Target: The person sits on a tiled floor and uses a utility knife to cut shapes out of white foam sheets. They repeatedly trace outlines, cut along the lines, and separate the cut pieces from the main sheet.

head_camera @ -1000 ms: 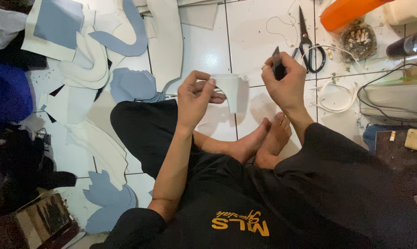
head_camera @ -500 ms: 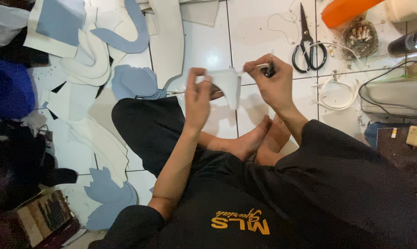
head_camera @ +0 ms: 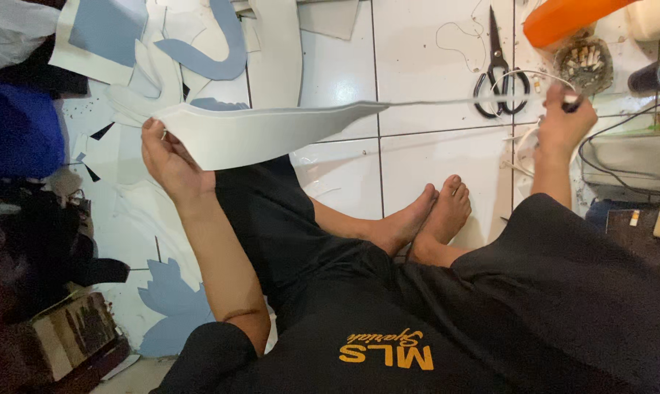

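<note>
A: Head view, the only one. What do the hands have?

B: The left hand, at about nine o'clock, has its fingers clenched on the wide end of a long white sheet piece. The piece is lifted off the floor and tapers toward three o'clock into a thin strip that runs all the way across to the right hand.

A: And the right one?

B: Up at two o'clock, fingers closed around a small dark tool. Its tip is hidden, so I cannot tell what kind of tool it is. The thin end of the strip meets that hand.

A: How far along does the work look?

B: I'd judge well under way. Shaped blue and white cut-outs lie on the tiled floor from ten to twelve o'clock, and another blue piece sits at seven o'clock. The white piece in hand looks already cut to a long curve. Whether its edge is finished, I cannot tell.

A: Anything else nearby?

B: Black scissors lie at one o'clock, just beside the right hand, untouched. An orange object and a small dish of clutter sit beyond them. The person's bare feet rest at centre.
</note>
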